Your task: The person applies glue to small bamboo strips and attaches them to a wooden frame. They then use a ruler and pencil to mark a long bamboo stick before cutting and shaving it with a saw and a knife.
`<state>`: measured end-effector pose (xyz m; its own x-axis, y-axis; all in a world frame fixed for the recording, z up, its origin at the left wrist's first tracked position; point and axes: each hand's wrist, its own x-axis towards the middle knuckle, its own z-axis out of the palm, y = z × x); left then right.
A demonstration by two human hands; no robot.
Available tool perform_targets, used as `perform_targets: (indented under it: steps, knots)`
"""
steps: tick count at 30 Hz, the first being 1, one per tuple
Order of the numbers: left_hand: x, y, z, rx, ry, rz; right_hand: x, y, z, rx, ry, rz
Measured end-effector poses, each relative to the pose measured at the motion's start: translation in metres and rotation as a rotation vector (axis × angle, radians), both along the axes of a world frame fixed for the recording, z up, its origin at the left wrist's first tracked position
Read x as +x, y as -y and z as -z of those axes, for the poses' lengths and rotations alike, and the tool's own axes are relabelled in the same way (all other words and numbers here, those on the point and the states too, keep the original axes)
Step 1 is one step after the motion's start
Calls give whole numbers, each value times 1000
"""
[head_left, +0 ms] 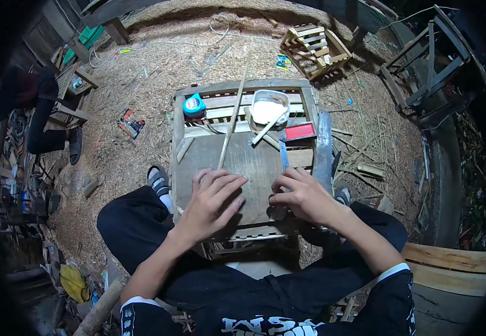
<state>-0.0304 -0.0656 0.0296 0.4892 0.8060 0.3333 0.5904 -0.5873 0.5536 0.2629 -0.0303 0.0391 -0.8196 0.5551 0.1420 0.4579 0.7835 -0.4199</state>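
Note:
I sit at a low wooden bench made of slats, with a flat grey board on top. My left hand rests palm down on the board, fingers spread, at the near end of a long thin bamboo stick that runs away from me. My right hand is curled on the board's right side, gripping the handle end of a knife blade that points away. Whether the left fingers pinch the stick's end is hidden.
On the bench's far part stand a white tub of paste with a stick in it, a blue tape measure and a red flat box. A small slatted crate lies beyond. Sawdust and bamboo scraps cover the ground. Another person's legs show at left.

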Motion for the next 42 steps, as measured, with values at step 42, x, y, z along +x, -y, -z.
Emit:
perform_targets:
  steps: [42]
  knots:
    - [4,-3,1,-44,-56,23,7,-7,3,-27,58,9]
